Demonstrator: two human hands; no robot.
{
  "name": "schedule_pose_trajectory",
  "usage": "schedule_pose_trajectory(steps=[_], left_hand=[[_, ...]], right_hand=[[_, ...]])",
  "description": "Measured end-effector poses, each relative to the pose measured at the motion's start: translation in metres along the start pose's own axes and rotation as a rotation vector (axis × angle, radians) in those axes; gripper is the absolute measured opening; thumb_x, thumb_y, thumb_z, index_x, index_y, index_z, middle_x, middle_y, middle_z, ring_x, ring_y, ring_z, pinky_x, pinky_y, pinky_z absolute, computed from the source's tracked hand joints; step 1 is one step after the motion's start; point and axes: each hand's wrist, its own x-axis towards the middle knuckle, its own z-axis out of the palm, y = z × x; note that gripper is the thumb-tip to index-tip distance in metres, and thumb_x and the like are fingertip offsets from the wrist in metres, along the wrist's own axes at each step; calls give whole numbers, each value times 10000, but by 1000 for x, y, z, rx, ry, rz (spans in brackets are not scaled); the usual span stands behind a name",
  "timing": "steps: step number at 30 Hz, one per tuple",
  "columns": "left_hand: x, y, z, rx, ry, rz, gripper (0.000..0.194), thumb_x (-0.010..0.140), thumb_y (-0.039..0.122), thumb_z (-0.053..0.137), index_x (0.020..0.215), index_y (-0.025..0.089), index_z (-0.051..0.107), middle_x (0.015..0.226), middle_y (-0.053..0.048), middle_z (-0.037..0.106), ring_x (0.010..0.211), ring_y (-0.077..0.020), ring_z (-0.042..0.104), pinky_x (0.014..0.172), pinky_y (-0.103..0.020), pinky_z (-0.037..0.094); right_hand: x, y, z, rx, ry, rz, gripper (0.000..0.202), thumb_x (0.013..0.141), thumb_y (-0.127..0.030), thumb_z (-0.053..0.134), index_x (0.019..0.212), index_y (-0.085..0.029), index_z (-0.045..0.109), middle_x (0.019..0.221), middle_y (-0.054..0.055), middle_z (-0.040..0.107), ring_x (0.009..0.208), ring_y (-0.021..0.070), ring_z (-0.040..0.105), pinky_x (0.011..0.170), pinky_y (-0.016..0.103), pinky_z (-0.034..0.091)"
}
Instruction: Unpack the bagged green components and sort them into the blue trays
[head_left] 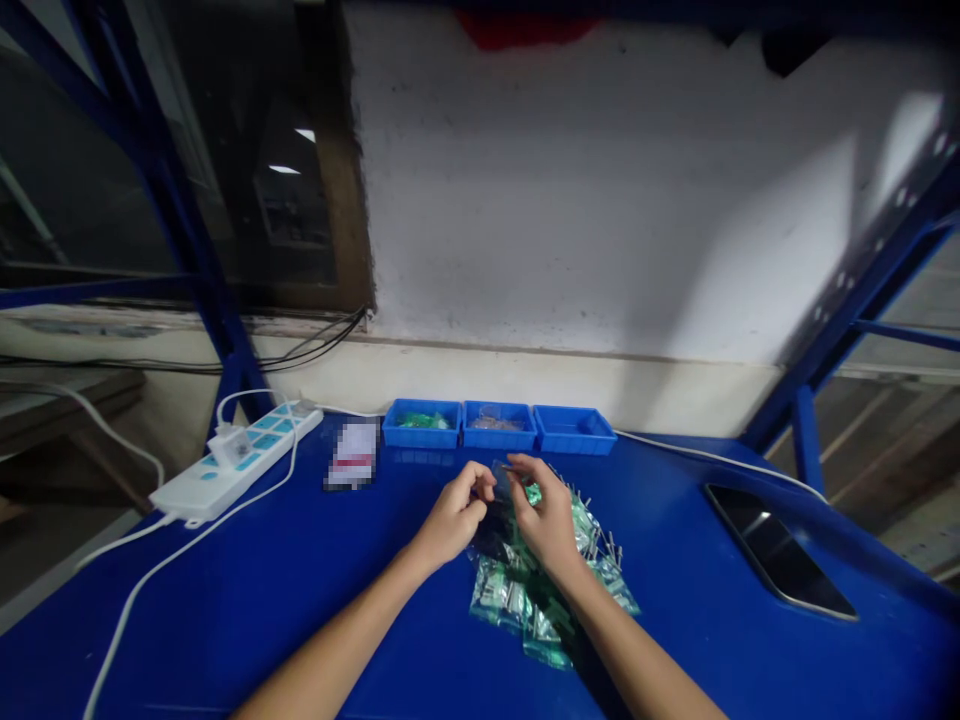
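A pale, scuffed wall with a dark window at its left stands behind a glossy blue tabletop (300, 600) framed by blue metal uprights. At the far left of the tabletop, a long white power strip with light-blue socket panels (259, 445) lies at a slant, a white plug adapter (229, 446) in it and white cables looping around it. To its right is a small, flat, whitish item with a red band (354, 455), its surface blurred.

Three shallow blue plastic bins stand in a row near the wall. The left bin (421, 438) holds crumpled green-tinted clear packets (424, 420); the middle bin (499, 440) holds clear or pinkish small pieces (496, 424), too small to identify; the right bin (575, 443) shows its blue floor.

In front of the bins, the left hand (456, 508) has its fingers curled, with thumb and index near each other; whether they grip anything cannot be told. Just beside it, the right hand (546, 508) has bent fingers, index and thumb toward a small clear plastic piece (504, 480) between the hands; its grip is unclear.

Beneath and around the right hand lies a loose pile of green-tinted clear plastic bags (501, 592) with silvery metal pins (611, 548) in and beside them. Farther right, a black phone with a shiny screen (780, 550) lies flat, a white cable (720, 455) running behind it.
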Motion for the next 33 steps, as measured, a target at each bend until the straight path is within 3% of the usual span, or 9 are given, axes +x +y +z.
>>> schedule_pose_trajectory(steps=[2, 4, 7, 10, 13, 17, 21, 28, 33], left_hand=[[2, 0, 0, -177, 2, -148, 162, 790, 291, 480, 890, 173, 527, 769, -3, 534, 741, -142, 507, 652, -243, 371], [4, 0, 0, -329, 15, -287, 349, 824, 470, 429, 866, 148, 557, 740, -21, 552, 700, -144, 523, 612, -244, 371], [6, -2, -3, -432, 63, -366, 414, 782, 540, 486, 808, 136, 571, 693, -17, 559, 633, -124, 522, 578, -226, 358], [8, -6, -6, -348, 91, -314, 301, 740, 440, 600, 814, 149, 573, 703, -3, 573, 637, -115, 526, 590, -212, 361], [9, -7, -8, -138, 169, -177, 240, 776, 399, 570, 815, 162, 576, 737, -16, 598, 684, -141, 549, 642, -235, 398], [6, -3, -7, 207, 269, 69, 163, 813, 350, 534, 835, 199, 590, 816, -34, 626, 787, -181, 574, 715, -272, 424], [1, 1, -3, 408, 170, 247, 136, 842, 234, 482, 895, 216, 606, 923, -54, 594, 920, -194, 546, 832, -304, 418], [3, -3, -5, 571, 83, 311, 324, 800, 29, 373, 902, 205, 625, 974, -59, 591, 930, -196, 514, 873, -344, 404], [0, -7, -3, 559, 31, 262, 355, 811, 84, 412, 1068, 245, 597, 1053, -66, 551, 999, -209, 498, 901, -350, 414]], right_hand=[[-2, -1, 1, 20, 17, -9, 223, 844, -201, 498, 1049, -202, 586, 928, 69, 669, 825, 194, 624, 732, 320, 480], [-2, -2, 1, 3, -8, -66, 192, 849, -186, 496, 999, -216, 613, 926, 65, 667, 849, 195, 620, 754, 332, 475], [-4, -3, 2, -92, -65, -183, 192, 838, -152, 494, 891, -238, 657, 976, 67, 642, 942, 219, 584, 814, 385, 436], [-6, -4, 3, -167, -108, -185, 196, 803, -155, 521, 872, -255, 675, 1150, 84, 544, 1106, 266, 487, 902, 460, 376], [-5, -3, 3, -121, -109, -55, 139, 775, -237, 573, 866, -237, 678, 1190, 108, 472, 1169, 297, 419, 949, 491, 340], [3, 0, 3, 228, -179, 291, 321, 830, -464, 501, 789, -193, 667, 873, 90, 597, 884, 242, 569, 801, 391, 442], [6, 4, 4, 666, -265, 570, 533, 847, -608, 364, 701, -172, 634, 644, 59, 610, 608, 181, 567, 556, 281, 432], [3, -2, 5, 668, -250, 560, 345, 766, -502, 591, 698, -164, 615, 624, 14, 587, 568, 135, 527, 533, 240, 384], [4, 3, 8, 615, -135, 537, 247, 691, -401, 670, 775, -190, 571, 615, -9, 590, 546, 142, 544, 528, 251, 411]])
